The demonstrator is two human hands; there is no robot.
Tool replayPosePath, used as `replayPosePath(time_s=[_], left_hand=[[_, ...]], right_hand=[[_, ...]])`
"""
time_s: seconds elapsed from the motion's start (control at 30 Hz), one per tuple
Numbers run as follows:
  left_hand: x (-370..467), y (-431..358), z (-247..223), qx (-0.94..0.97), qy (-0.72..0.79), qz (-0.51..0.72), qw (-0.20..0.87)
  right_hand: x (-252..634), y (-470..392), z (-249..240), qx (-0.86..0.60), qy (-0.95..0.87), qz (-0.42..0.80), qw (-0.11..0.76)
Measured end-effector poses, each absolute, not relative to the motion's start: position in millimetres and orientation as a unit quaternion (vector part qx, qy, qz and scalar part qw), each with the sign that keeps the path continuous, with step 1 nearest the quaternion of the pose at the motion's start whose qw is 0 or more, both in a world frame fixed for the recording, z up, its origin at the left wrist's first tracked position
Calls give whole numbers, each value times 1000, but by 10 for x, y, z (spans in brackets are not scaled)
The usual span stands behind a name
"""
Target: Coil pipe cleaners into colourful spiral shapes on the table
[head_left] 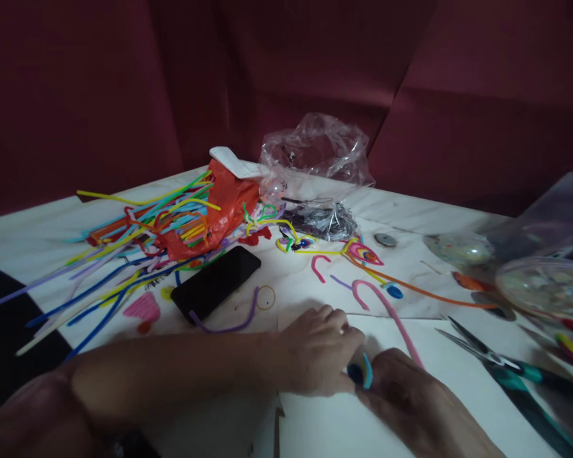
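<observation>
Low in the middle of the head view, my left hand (pixel 315 353) is closed, its fingertips pinching a small dark blue round piece (pixel 355 373). A short curved light blue pipe cleaner (pixel 367 371) lies along the right edge of that piece. My right hand (pixel 405 397) meets it from the right, fingers closed on the light blue pipe cleaner; its fingertips are partly hidden. Both hands are just above white paper (pixel 325 426). A pink hooked pipe cleaner (pixel 391 308) runs behind my right hand. Past my left wrist lies a curved purple pipe cleaner (pixel 233 329).
Scissors with green and black handles (pixel 496 359) lie spread at the right, near clear plastic containers (pixel 549 280). At the left, many coloured pipe cleaners spill from a red wrapper (pixel 232 197) beside a black phone (pixel 217 280). A clear plastic bag (pixel 319 152) stands behind.
</observation>
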State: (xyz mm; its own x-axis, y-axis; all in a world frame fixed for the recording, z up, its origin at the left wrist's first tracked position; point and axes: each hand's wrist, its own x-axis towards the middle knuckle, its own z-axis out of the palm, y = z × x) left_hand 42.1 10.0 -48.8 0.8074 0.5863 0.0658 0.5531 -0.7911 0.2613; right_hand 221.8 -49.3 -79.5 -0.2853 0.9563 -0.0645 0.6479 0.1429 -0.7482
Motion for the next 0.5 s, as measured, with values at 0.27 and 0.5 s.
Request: replayPosePath(time_s=[0.27, 0.5], left_hand=[[388, 334, -365, 872, 427, -1, 239], [404, 341, -322, 805, 452, 11, 385]], right_hand=[[2239, -392, -1063, -478, -566, 553, 381], [2214, -417, -884, -421, -618, 548, 374]])
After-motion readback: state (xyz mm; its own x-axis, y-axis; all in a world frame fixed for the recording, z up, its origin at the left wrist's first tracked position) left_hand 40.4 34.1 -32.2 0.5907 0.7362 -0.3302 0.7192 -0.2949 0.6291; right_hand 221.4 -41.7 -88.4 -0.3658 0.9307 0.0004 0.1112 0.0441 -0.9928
